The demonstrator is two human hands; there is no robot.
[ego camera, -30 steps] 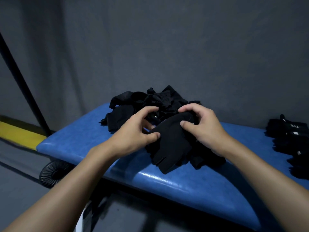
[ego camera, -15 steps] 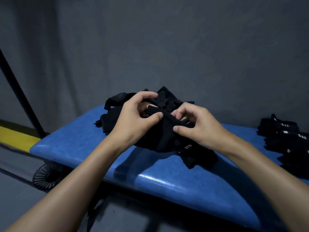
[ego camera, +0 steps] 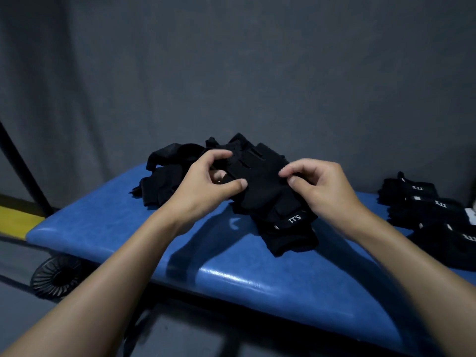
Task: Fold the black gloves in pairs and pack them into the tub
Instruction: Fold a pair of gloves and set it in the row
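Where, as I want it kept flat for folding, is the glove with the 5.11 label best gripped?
Probably at the labelled cuff, coming from the near edge of the bench: on this glove it points toward the person, looks thickest, and lies clear of the left hand and right hand, which pinch its far end.

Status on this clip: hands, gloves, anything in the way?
Left hand and right hand both pinching black glove over bench. Folded gloves lie at right. Tub unseen; nothing blocking.

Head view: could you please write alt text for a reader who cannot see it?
Left hand and right hand pinch a black glove over a blue bench. A loose glove pile lies behind; stacked gloves sit at right.
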